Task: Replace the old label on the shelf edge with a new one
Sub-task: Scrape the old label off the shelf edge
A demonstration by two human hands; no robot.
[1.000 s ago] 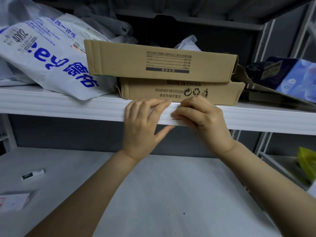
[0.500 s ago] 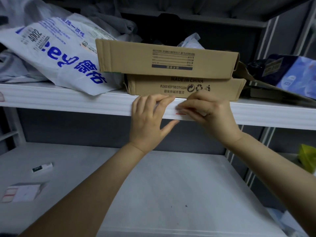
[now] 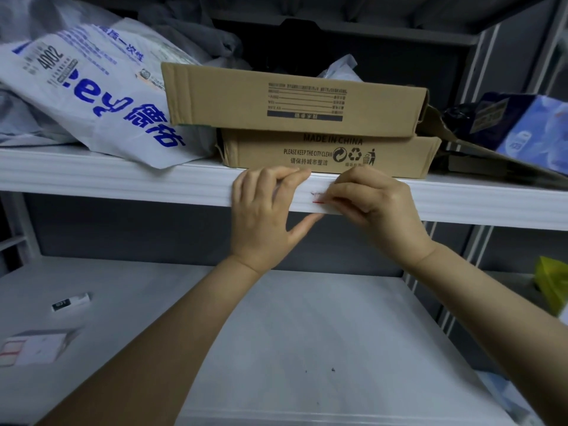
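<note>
Hands at the shelf edge (image 3: 123,182): left hand (image 3: 261,222) grips it, right hand (image 3: 378,210) pinches the label (image 3: 318,199) alongside.

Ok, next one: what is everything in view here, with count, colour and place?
shelf edge: one, white, across the middle
label: one, white with red marks, on the shelf edge between the hands
cardboard boxes: two, brown, stacked on the upper shelf
plastic bag: one, white with blue print, upper shelf, left
package: one, blue, upper shelf, right
small tube: one, white with a dark band, lower shelf, left
small box: one, white with red lines, lower shelf, near left
unclear item: one, yellow-green, far right
left hand: grips the shelf edge beside the label
right hand: pinches the label's right end
</note>
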